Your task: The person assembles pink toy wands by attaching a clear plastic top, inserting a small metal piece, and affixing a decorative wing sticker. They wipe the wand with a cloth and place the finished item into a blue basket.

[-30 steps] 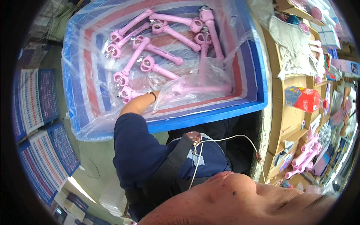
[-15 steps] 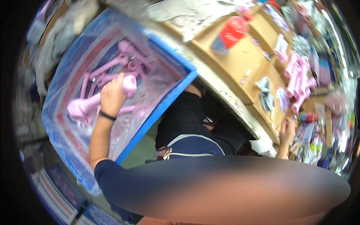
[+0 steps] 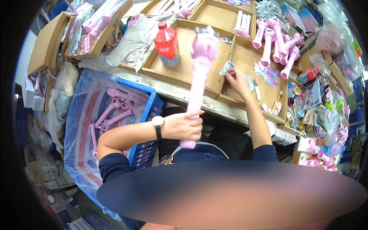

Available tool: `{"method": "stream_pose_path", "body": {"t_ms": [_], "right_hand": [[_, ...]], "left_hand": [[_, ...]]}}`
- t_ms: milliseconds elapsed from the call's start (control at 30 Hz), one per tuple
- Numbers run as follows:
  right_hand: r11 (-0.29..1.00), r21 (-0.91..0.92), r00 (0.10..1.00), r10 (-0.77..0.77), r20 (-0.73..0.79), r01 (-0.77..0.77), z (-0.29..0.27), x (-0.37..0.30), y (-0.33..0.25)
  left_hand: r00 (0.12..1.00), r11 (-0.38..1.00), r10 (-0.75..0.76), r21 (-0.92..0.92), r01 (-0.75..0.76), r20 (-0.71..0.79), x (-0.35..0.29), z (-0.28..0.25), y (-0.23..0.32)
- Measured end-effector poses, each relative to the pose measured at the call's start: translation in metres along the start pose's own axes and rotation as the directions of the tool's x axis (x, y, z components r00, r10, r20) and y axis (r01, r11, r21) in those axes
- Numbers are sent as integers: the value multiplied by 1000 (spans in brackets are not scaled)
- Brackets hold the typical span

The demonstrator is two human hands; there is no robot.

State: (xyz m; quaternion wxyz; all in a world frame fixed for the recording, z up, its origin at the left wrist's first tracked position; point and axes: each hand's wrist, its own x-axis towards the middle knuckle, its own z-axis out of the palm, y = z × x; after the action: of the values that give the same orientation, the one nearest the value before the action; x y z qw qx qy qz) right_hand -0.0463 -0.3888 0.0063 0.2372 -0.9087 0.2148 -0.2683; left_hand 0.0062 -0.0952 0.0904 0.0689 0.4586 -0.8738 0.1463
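Note:
My left hand (image 3: 183, 126) is closed around the handle of a pink toy wand (image 3: 199, 82). The wand stands nearly upright in front of my body, its round head (image 3: 206, 46) over the tray on the table. At its tip is something clear or silvery that I cannot make out. Over the tray divider my right hand (image 3: 238, 81) pinches a small grey-blue cloth (image 3: 227, 68). Beside that hand lie a white-handled tool (image 3: 257, 90) and shiny wing-shaped pieces (image 3: 267, 73). More pink wands (image 3: 111, 111) lie in the plastic-lined blue crate (image 3: 152, 100) to my left.
A shallow cardboard tray (image 3: 180, 78) with compartments covers the table. In it stands a red-capped bottle (image 3: 167, 45). Several pink wands (image 3: 281, 42) are piled at the right, near silvery material (image 3: 268, 10). Cardboard boxes (image 3: 50, 42) stand at the far left.
My left hand has lifted a pink wand out of the crate and brought it over the table edge. My right hand has moved left from the tray's right edge to the cloth.

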Motion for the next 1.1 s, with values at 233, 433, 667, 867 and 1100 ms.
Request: {"method": "stream_pose_path", "body": {"t_ms": [233,433,667,867,1100], "right_hand": [[945,324,990,8,-137,37,-50,20,-8],[983,-178,960,89,266,-42,5,7,-41],[883,354,947,-254,-194,309,-21,30,-107],[682,721,820,-479,312,124,-12,-6,-152],[944,321,997,60,49,-73,18,-35,-99]], "left_hand": [[1000,990,7,-142,-3,28,-7,39,9],[981,974,-168,-172,149,-98,-11,46,22],[919,929,-349,-197,314,-182,-16,62,37],[890,914,-390,-220,342,-237,-16,71,42],[918,951,-307,-117,286,-250,-20,85,44]]}}
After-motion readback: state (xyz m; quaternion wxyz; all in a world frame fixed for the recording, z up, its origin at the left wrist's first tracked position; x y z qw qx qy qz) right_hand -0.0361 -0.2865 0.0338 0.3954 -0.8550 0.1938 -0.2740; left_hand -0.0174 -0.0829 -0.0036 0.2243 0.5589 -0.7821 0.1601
